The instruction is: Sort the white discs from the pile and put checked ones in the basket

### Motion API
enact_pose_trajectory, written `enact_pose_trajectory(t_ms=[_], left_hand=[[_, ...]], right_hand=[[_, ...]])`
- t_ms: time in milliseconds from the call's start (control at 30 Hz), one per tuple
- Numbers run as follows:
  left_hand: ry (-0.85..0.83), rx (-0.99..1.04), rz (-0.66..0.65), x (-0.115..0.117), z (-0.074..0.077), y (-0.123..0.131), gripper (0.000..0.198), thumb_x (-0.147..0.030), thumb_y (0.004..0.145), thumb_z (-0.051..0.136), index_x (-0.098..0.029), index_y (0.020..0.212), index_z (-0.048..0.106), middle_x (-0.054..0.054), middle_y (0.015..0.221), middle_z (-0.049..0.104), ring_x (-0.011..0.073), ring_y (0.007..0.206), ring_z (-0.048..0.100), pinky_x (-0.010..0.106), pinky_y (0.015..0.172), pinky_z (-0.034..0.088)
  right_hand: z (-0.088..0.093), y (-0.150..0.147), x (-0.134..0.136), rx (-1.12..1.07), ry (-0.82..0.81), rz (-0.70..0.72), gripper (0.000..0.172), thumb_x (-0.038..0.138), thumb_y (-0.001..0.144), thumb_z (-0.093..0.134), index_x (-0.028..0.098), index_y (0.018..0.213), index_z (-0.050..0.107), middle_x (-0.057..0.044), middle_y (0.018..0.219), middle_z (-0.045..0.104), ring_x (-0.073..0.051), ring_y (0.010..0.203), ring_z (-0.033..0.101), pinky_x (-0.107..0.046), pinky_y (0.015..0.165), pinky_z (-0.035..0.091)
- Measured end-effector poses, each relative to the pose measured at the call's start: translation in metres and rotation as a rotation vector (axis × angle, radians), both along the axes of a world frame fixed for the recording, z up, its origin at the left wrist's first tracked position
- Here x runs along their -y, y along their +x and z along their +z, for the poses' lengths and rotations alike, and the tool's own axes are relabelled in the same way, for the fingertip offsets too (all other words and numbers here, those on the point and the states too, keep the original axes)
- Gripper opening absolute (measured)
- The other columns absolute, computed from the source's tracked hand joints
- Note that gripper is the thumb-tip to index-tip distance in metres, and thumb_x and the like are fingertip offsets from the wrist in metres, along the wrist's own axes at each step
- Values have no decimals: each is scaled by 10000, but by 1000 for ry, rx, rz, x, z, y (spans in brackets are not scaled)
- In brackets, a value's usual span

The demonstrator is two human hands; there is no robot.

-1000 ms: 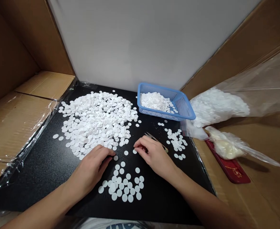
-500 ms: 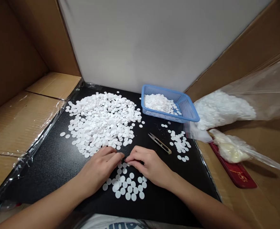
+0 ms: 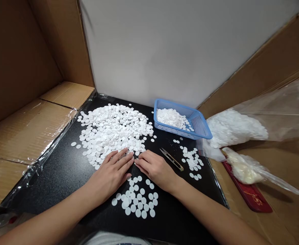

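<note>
Many small white round discs (image 3: 113, 127) are heaped on the black tabletop (image 3: 60, 177). My left hand (image 3: 113, 173) lies flat at the near edge of this heap, fingers stretched forward over some discs. Beside it, my right hand (image 3: 155, 168) has its fingers bent and pressed together, tips close to my left fingertips; what they hold, if anything, is hidden. A smaller spread of loose discs (image 3: 139, 199) lies nearer to me, below both hands. Thread snips (image 3: 171, 159) rest just right of my right hand.
A blue plastic basket (image 3: 208, 131) with white discs stands at the back right. A small group of discs (image 3: 192, 158) lies by the right edge. Beyond are a clear bag of white pieces (image 3: 236, 127), a yellowish bag (image 3: 243, 166) and a red case (image 3: 258, 200). Cardboard (image 3: 19, 132) borders the left.
Both hands have moved forward from the loose discs to the heap's near edge. My left fingers have straightened and spread. The view has shifted slightly.
</note>
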State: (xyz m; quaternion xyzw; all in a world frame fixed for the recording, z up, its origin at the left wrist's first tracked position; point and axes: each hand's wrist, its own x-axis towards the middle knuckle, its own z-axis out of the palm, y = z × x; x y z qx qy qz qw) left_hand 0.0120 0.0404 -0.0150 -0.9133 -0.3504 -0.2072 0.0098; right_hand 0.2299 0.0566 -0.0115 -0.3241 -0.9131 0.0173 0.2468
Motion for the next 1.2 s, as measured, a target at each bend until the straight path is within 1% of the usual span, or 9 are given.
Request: enact_pose_trajectory(t_ms=[233, 333, 467, 567, 667, 867, 967, 1067, 1200], left_hand=[[-42, -79, -81, 5, -3, -12, 508, -484, 1047, 381, -191, 1445, 496, 34, 1485, 542, 236, 1479, 331, 414, 1232, 67], [-69, -83, -99, 4, -1, -14, 488, -480, 1041, 405, -215, 1439, 506, 32, 1477, 550, 237, 1481, 330, 434, 1237, 46], [-88, -72, -119, 5, 2, -17, 409, -412, 1034, 467, -234, 1392, 553, 15, 1474, 553, 232, 1478, 335, 426, 1239, 21], [-121, -48, -135, 5, 5, -20, 372, -390, 1031, 481, -262, 1368, 574, 4, 1461, 567, 231, 1468, 357, 443, 1239, 53], [-195, -22, -134, 3, 10, -22, 336, -364, 1032, 484, -287, 1340, 592, 7, 1454, 576, 237, 1460, 372, 471, 1227, 122], [-272, 153, 48, 3, 16, -25, 245, -253, 1038, 431, -259, 1137, 654, 43, 1344, 648, 242, 1366, 487, 485, 1126, 315], [-254, 185, 110, 4, 16, -24, 205, -236, 1018, 462, -243, 1057, 664, 55, 1269, 674, 253, 1310, 522, 453, 1047, 395], [-190, 126, 96, 5, 13, -19, 253, -239, 1003, 499, -269, 1204, 649, 67, 1380, 610, 290, 1348, 468, 472, 1044, 388], [-75, -18, 45, 7, 9, -12, 378, -370, 985, 562, -277, 1351, 592, 70, 1549, 454, 346, 1428, 347, 523, 1130, 270]], right_hand=[[3, 14, 20, -237, -331, -6, 186, 182, 980, 564, 192, 843, 690, -56, 850, 645, -175, 803, 588, -295, 697, 525], [7, 17, 20, -306, -461, -59, 139, 179, 950, 610, 199, 841, 692, -40, 848, 649, -174, 812, 617, -301, 724, 529], [13, 17, 17, -311, -614, -279, 126, 159, 927, 622, 206, 830, 688, -11, 810, 633, -149, 708, 615, -281, 662, 519], [15, 19, 13, -279, -615, -396, 80, 150, 895, 656, 200, 834, 669, -3, 791, 608, -144, 671, 592, -278, 639, 516], [14, 20, 11, -283, -593, -416, 66, 144, 871, 683, 207, 876, 661, 2, 808, 605, -150, 698, 599, -280, 661, 527], [14, 17, 18, -289, -621, -240, 128, 108, 905, 642, 204, 825, 668, -7, 836, 633, -140, 709, 624, -263, 639, 519], [13, 13, 24, -250, -539, -177, 113, 116, 920, 631, 205, 898, 697, -21, 853, 628, -152, 758, 635, -272, 673, 542], [10, 9, 26, -195, -392, -119, 131, 117, 919, 635, 206, 970, 715, -39, 865, 617, -168, 795, 613, -289, 697, 547], [10, 10, 24, -183, -338, -86, 103, 101, 927, 613, 174, 890, 675, -46, 848, 614, -174, 782, 568, -304, 691, 514]])
